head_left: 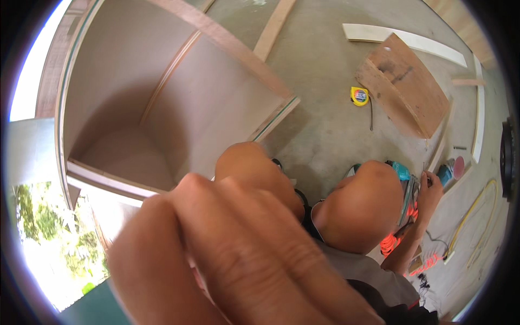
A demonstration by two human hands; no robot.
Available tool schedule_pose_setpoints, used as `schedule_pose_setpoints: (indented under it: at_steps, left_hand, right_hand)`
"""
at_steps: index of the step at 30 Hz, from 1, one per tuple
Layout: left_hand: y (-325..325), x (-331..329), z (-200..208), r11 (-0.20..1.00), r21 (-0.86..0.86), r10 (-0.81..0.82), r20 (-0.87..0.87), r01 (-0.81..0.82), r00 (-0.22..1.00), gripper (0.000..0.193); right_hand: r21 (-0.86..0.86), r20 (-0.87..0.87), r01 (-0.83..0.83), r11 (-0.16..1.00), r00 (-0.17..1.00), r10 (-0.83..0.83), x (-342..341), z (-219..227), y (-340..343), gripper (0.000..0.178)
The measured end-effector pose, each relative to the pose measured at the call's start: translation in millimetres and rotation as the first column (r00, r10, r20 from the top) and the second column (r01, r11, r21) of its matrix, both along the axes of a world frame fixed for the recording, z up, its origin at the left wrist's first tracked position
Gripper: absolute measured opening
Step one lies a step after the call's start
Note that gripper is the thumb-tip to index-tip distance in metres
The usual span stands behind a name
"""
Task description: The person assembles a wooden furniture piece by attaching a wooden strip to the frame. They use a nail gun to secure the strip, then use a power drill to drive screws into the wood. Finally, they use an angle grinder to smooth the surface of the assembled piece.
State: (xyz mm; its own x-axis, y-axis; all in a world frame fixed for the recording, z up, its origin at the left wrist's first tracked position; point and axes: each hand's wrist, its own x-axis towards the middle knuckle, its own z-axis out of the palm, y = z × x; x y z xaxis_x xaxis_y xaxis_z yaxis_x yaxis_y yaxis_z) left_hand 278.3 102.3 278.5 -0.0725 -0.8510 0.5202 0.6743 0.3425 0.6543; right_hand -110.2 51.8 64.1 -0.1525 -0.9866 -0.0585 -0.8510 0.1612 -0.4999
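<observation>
Two bare hands here. L hand (233, 244) looms up close, blurred, cut off at bottom; fingers bent & close together, tips hidden, so can't tell if it's pinching anything. It covers part of the big pale-panelled wooden box (219, 81). R hand (431, 195) sits low outside the R knee (374, 200), fingers curled round a small dark obj. (429, 182), too tiny to ID, nr. the teal power tool (401, 171), partly behind that knee.
</observation>
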Motion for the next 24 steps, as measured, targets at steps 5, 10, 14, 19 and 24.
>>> schedule_pose_setpoints:
  at_steps: [5, 10, 14, 19, 24]
  left_hand:
    - [-22, -20, -4, 0.992, 0.01, -0.124, 0.035, 0.123, 0.992, 0.053]
    - [-10, 8, -26, 0.95, 0.07, -0.311, 0.198, 0.303, 0.93, 0.059]
    - [-5, 29, -35, 0.946, -0.116, -0.201, 0.524, 0.304, 0.828, 0.053]
    - [22, 24, -60, 0.855, -0.487, 0.083, 0.466, 0.177, 0.881, 0.032]
    - [-15, 37, -103, 0.891, -0.372, -0.055, 0.484, 0.262, 0.873, 0.028]
  right_hand:
    - [0.012, 0.153, -0.036, 0.999, 0.988, 0.034, 25, -25, -7, 0.024]
    - [0.085, 0.521, -0.174, 0.981, 0.847, 0.105, 115, -33, -34, 0.025]
    - [0.286, 0.724, -0.22, 0.932, 0.687, -0.06, 154, -62, -66, 0.031]
    - [0.404, 0.791, -0.34, 0.849, 0.595, -0.138, 181, -166, -88, 0.021]
    - [0.509, 0.735, -0.132, 0.851, 0.581, -0.35, 176, -221, -84, 0.022]
